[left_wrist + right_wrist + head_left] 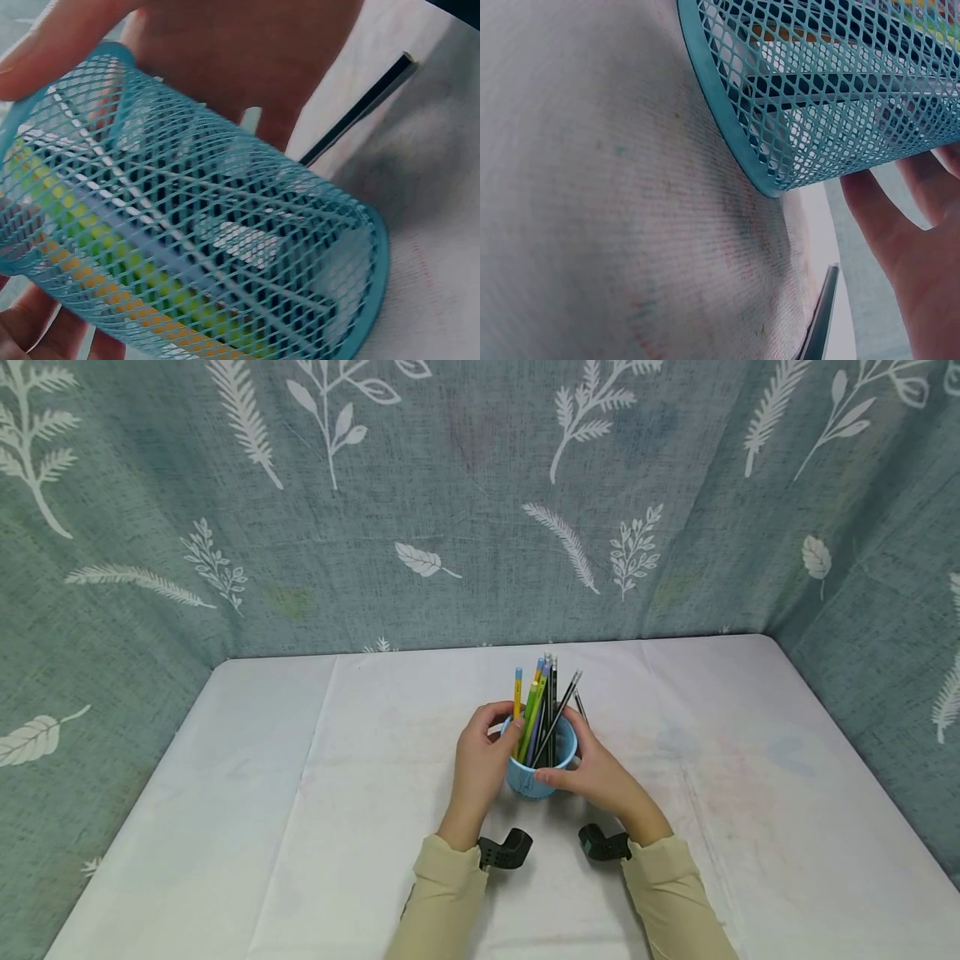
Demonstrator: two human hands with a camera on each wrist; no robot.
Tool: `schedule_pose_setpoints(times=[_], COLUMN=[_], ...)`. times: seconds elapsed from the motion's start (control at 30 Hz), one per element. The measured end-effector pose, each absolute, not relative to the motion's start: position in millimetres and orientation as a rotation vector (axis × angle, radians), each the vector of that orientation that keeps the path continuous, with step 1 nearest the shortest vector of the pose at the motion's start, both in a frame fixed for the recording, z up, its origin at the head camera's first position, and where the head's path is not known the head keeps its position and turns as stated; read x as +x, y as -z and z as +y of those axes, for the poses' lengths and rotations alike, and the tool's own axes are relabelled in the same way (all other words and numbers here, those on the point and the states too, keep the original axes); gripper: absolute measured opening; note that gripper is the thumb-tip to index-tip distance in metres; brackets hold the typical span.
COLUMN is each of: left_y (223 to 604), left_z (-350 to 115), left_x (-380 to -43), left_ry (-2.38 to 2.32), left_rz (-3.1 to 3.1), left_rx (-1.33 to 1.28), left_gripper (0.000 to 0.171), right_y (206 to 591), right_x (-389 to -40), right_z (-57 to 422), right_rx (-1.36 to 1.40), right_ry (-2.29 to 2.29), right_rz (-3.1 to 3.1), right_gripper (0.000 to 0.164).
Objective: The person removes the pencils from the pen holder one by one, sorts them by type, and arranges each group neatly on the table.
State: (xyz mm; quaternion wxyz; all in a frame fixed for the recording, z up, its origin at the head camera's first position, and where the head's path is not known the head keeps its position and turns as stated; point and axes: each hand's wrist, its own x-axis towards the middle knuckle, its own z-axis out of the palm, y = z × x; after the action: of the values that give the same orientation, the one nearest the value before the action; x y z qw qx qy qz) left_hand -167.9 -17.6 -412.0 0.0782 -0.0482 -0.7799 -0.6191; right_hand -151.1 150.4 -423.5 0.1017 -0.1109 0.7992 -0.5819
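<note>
A light-blue mesh pencil cup (529, 783) stands upright near the middle of the table. Inside it are several pencils: yellow, green (528, 723), purple and black ones with pale ends. My left hand (477, 770) holds the cup's left side, its thumb at the rim beside the pencils. On the other side my right hand (609, 781) grips the cup, thumb in front and fingers behind. In the left wrist view the mesh wall (187, 217) shows the pencils leaning within. A single dark pencil (360, 109) lies outside the cup, close to the right hand.
A white cloth covers the table (360, 827). Behind it and along both sides hangs a grey-green curtain (480, 510) with white leaf prints. Each wrist wears a black camera mount, such as the left one (507, 850).
</note>
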Motion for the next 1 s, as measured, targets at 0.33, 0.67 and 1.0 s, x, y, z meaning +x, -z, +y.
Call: schedule_pose_setpoints(times=[0.33, 0.67, 1.0], left_y=[399, 356, 350], left_z=[-23, -28, -40], left_x=[-167, -146, -146], left_ry=[1.864, 1.905, 2.044], left_rz=[-2.274, -2.196, -1.962], left_rx=[-0.156, -0.191, -0.269], left_gripper=[0.025, 0.022, 0.028], right_y=[424, 422, 422], right_x=[-153, -152, -152], right_z=[149, 148, 149], right_rx=[-0.307, -0.238, -0.248], right_ry=[1.733, 1.662, 1.658], right_rz=[2.349, 2.39, 2.397], right_gripper=[0.092, 0.092, 0.095])
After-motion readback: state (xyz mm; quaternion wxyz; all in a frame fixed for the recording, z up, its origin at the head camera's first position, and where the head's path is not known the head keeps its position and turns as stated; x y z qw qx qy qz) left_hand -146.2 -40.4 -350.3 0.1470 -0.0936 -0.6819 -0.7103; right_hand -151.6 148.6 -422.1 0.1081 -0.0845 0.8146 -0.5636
